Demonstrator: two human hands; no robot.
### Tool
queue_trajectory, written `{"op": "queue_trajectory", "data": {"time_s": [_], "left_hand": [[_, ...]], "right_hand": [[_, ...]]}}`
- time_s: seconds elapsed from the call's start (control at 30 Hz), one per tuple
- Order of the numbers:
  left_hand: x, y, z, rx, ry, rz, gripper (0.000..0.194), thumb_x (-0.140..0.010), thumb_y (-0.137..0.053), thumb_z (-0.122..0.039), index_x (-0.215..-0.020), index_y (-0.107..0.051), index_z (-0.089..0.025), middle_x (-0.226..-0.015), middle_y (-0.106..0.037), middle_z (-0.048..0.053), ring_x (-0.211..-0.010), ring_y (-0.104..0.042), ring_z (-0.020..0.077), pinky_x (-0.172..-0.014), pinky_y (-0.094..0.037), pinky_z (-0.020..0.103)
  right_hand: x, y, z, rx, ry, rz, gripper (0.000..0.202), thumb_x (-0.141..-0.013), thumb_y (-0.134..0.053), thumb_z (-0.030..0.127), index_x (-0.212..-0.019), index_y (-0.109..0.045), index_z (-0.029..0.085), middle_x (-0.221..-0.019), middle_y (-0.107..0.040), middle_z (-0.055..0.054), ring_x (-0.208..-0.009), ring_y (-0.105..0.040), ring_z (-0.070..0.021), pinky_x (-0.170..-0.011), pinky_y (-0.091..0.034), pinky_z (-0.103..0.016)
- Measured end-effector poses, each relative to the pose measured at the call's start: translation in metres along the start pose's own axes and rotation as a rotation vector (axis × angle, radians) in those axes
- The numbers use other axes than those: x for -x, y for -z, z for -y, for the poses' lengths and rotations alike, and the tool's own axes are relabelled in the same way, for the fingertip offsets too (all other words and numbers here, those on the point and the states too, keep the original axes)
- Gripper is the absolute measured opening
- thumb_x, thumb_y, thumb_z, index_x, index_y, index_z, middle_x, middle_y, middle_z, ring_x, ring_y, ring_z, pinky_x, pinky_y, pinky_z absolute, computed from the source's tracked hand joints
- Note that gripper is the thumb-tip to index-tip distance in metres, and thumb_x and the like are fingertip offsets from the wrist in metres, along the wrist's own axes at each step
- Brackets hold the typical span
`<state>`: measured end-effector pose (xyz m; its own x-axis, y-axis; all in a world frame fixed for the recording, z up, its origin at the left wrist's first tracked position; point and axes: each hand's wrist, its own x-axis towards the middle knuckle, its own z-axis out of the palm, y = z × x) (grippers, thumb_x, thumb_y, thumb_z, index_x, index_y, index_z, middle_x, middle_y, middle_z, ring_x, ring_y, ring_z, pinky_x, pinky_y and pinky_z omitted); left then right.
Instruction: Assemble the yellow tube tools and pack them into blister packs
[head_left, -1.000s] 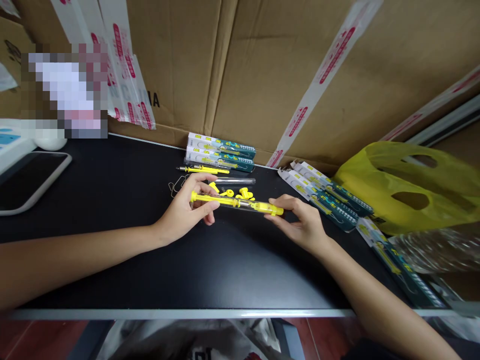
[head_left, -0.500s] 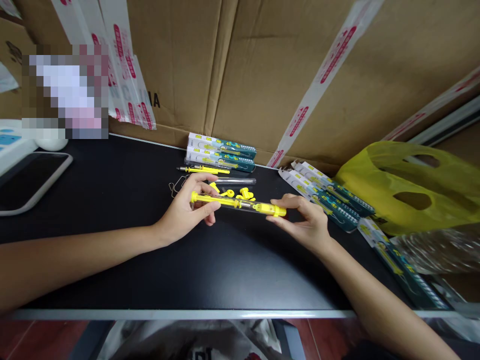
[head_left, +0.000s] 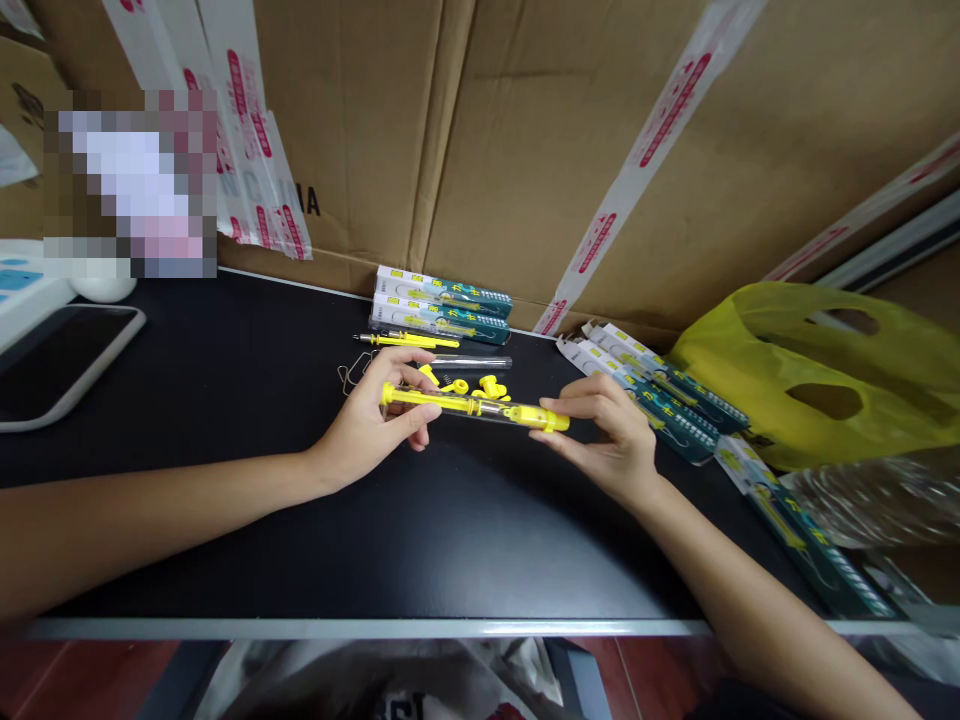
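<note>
A clear tube with yellow parts inside (head_left: 456,402) is held level above the black table. My left hand (head_left: 381,408) grips its left end between thumb and fingers. With thumb and fingertips, my right hand (head_left: 611,432) pinches the yellow cap (head_left: 551,419) at the other end. Behind the tube lie small yellow plastic pieces (head_left: 492,386), partly hidden by it. An empty clear tube (head_left: 472,362) rests farther back, next to a yellow rod assembly (head_left: 412,341). Bent metal hooks (head_left: 347,376) are beside my left hand.
Two printed boxes (head_left: 442,315) stand at the back of the table (head_left: 420,560). More boxes (head_left: 645,385) lie on the right beside a yellow plastic bag (head_left: 750,350). A phone (head_left: 64,362) is at the left, and large cardboard (head_left: 570,130) rises behind.
My right hand and the yellow cap have shifted very slightly to the left. My left hand keeps its grip in nearly the same place.
</note>
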<state>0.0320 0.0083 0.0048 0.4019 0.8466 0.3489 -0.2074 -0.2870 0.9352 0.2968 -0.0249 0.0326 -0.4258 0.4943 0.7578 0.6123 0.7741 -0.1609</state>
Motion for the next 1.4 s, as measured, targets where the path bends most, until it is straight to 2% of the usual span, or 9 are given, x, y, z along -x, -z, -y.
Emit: {"op": "queue_trajectory", "data": {"time_s": [0.27,0.53,0.9,1.03,1.2,1.4], "left_hand": [[0.0,0.0,0.0,0.007,0.001,-0.004,0.041,-0.08,-0.063,-0.016,-0.115,-0.043,-0.023,-0.096,-0.053,-0.001,-0.054,-0.059,0.004,-0.052,-0.057,0.021],[-0.001,0.001,0.0,-0.005,0.004,-0.004,0.041,-0.081,-0.063,-0.017,-0.116,-0.043,-0.024,-0.096,-0.052,-0.001,-0.054,-0.06,0.0051,-0.051,-0.057,0.022],[-0.001,0.002,0.002,0.008,0.016,0.005,0.04,-0.081,-0.063,-0.017,-0.116,-0.043,-0.024,-0.096,-0.052,-0.001,-0.055,-0.061,0.0055,-0.052,-0.057,0.022],[-0.001,0.002,0.002,0.019,0.023,0.009,0.041,-0.081,-0.063,-0.017,-0.116,-0.043,-0.025,-0.095,-0.052,-0.002,-0.056,-0.062,0.0059,-0.052,-0.057,0.022],[-0.001,0.002,0.002,0.034,0.027,0.024,0.04,-0.081,-0.063,-0.017,-0.115,-0.043,-0.025,-0.096,-0.051,-0.002,-0.056,-0.062,0.0063,-0.052,-0.057,0.023],[-0.001,0.002,0.002,0.034,0.033,0.017,0.04,-0.081,-0.064,-0.018,-0.115,-0.043,-0.024,-0.096,-0.052,-0.001,-0.056,-0.062,0.0063,-0.052,-0.057,0.023]], "right_hand": [[0.0,0.0,0.001,0.038,-0.036,-0.024,0.024,-0.073,-0.075,0.028,-0.095,-0.066,0.025,-0.082,-0.061,-0.005,-0.072,-0.06,-0.0188,-0.061,-0.05,-0.034],[0.001,-0.002,0.001,-0.049,0.006,0.055,0.022,-0.077,-0.071,0.021,-0.096,-0.061,0.022,-0.081,-0.067,-0.006,-0.072,-0.065,-0.0191,-0.061,-0.053,-0.033],[0.004,-0.002,0.002,-0.023,-0.008,0.089,0.021,-0.08,-0.068,0.022,-0.098,-0.057,0.021,-0.08,-0.068,-0.005,-0.061,-0.063,-0.0152,-0.053,-0.051,-0.026],[0.009,-0.001,0.002,-0.039,-0.079,0.125,0.023,-0.081,-0.067,0.026,-0.1,-0.057,0.021,-0.078,-0.067,-0.004,-0.056,-0.062,-0.0136,-0.049,-0.05,-0.024],[0.017,-0.004,0.001,-0.142,-0.236,0.111,0.024,-0.084,-0.064,0.027,-0.105,-0.054,0.022,-0.091,-0.067,-0.006,-0.057,-0.063,-0.0122,-0.049,-0.053,-0.023],[0.017,-0.003,0.0,-0.14,-0.223,0.134,0.026,-0.083,-0.065,0.029,-0.105,-0.054,0.023,-0.084,-0.065,-0.004,-0.056,-0.06,-0.0123,-0.048,-0.05,-0.023]]}}
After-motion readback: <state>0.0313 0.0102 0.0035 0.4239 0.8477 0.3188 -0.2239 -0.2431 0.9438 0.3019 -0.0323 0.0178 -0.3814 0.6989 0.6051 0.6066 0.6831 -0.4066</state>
